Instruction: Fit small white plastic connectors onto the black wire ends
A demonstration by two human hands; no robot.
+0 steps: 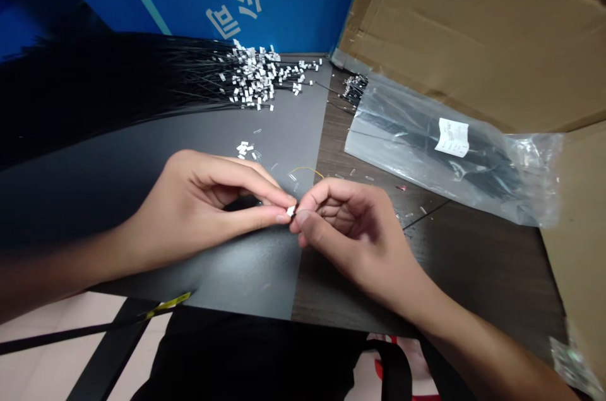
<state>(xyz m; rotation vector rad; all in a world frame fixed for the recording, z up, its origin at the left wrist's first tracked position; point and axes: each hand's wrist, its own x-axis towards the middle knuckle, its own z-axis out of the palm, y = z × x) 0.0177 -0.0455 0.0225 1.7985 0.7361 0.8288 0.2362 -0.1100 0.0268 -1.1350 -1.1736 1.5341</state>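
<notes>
Between the thumb and forefinger of my left hand (213, 199) is a small white connector (290, 211). My right hand (350, 218) meets it from the other side, fingertips pinched on a thin black wire whose dark end just shows beside the connector; most of that grip is hidden. Both hands are close together above the table, over the seam between the grey mat and the dark wood. Just beyond my left hand lies a small group of loose white connectors (243, 149). A thin yellow strand (307, 168) curves behind my right fingertips.
Black wires with white connectors (258, 76) form a large bundle at the back left. A clear plastic bag (402, 142) of black wires lies at right, before a cardboard box (473, 28). A blue panel (303, 16) stands behind. Tiny clear bits (369, 178) litter the table.
</notes>
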